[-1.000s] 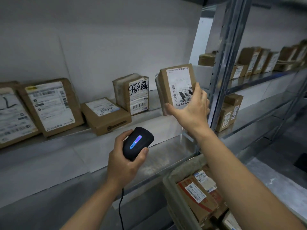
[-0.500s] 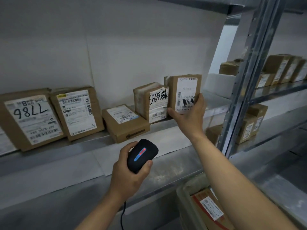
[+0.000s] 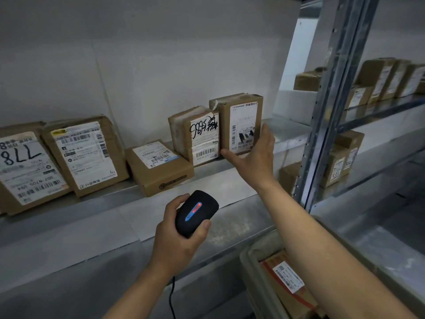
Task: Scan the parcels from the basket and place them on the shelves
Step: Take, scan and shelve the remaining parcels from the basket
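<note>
One small box (image 3: 240,123) at frame centre looks light and stiff; your right hand (image 3: 253,155) is spread around its lower corner, left hand (image 3: 177,238) wrapped on the scanner (image 3: 195,212).

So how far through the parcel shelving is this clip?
Partway. Five parcels stand on the shelf. The right hand is open beside the upright parcel at the row's end; the left hand holds the scanner. At least one parcel remains in the basket.
</note>
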A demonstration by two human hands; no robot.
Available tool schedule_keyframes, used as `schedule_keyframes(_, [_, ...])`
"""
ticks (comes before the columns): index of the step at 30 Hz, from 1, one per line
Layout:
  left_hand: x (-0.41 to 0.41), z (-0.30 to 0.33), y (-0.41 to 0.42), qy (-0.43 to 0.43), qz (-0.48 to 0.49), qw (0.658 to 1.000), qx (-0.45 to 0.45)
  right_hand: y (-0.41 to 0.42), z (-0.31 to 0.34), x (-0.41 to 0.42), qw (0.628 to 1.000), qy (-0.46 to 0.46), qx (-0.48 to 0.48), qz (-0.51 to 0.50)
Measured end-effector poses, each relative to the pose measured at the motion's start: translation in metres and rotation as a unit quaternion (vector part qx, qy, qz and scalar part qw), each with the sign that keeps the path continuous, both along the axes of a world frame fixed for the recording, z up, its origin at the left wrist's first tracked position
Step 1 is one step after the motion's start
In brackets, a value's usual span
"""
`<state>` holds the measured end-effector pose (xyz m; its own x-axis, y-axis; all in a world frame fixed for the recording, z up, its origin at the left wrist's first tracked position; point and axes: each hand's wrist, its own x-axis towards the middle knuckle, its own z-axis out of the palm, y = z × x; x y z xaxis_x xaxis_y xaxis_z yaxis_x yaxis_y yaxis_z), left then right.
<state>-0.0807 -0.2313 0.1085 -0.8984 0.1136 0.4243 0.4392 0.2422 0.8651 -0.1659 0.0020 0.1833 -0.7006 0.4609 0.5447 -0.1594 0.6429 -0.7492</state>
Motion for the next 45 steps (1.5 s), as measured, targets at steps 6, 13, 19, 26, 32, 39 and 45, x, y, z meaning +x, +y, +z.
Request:
schedule_keyframes(6, [-0.003, -0.001, 0.017, 0.001, -0.025, 1.0, -0.01, 0.013, -0.015, 0.015, 1.0, -0.012, -0.004, 0.013])
schedule_keyframes(13, [0.0, -0.02, 0.041, -0.004, -0.064, 0.998, -0.029, 0.038, -0.068, 0.062, 0.999, -0.044, -0.024, -0.021])
schedule_keyframes(19, [0.009, -0.058, 0.066, -0.033, -0.115, 0.992, -0.036, 0.059, -0.131, 0.121, 0.989, -0.127, -0.052, -0.056])
schedule_keyframes(26, [0.02, -0.103, 0.095, -0.064, -0.19, 0.977, -0.068, 0.075, -0.203, 0.198, 0.96, -0.255, -0.028, -0.113])
schedule_keyframes(32, [0.034, -0.131, 0.125, -0.089, -0.244, 0.963, -0.074, 0.079, -0.255, 0.252, 0.935, -0.329, -0.043, -0.125])
schedule_keyframes(39, [0.039, -0.146, 0.167, -0.107, -0.279, 0.948, -0.105, 0.098, -0.295, 0.276, 0.916, -0.376, -0.071, -0.118])
schedule_keyframes(45, [0.04, -0.147, 0.212, -0.122, -0.308, 0.935, -0.129, 0.118, -0.322, 0.288, 0.896, -0.406, -0.128, -0.127])
